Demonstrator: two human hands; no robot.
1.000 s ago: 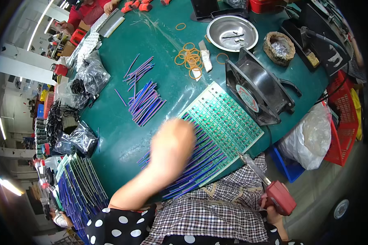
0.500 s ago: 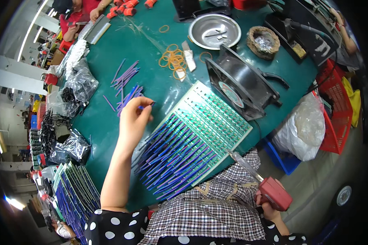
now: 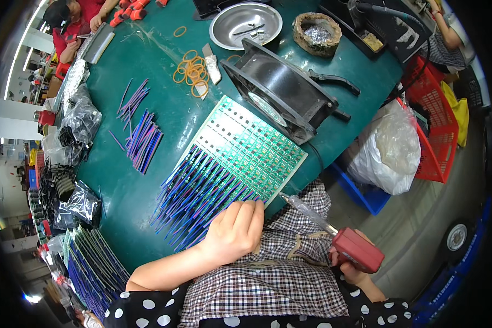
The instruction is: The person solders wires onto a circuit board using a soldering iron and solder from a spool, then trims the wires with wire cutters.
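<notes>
A green circuit board panel lies slanted on the bench, and rows of blue and purple wires fan from its lower-left half. My left hand is closed over the panel's near edge, among the wire ends; whatever its fingers pinch is hidden. In my right hand is a red soldering gun, its handle gripped below the bench edge. The gun's metal tip points up-left and reaches the near right edge of the panel, close to my left fingertips. A pile of loose wires rests left of the panel.
A black fan stands just behind the panel, with pliers beside it. Beyond are rubber bands, a metal bowl and a rough stone-like dish. Wired panels stack at left. A co-worker sits far left.
My left hand has moved from the loose wire pile down and right to the panel's near edge. The soldering gun stays in my right hand. The whole view has shifted.
</notes>
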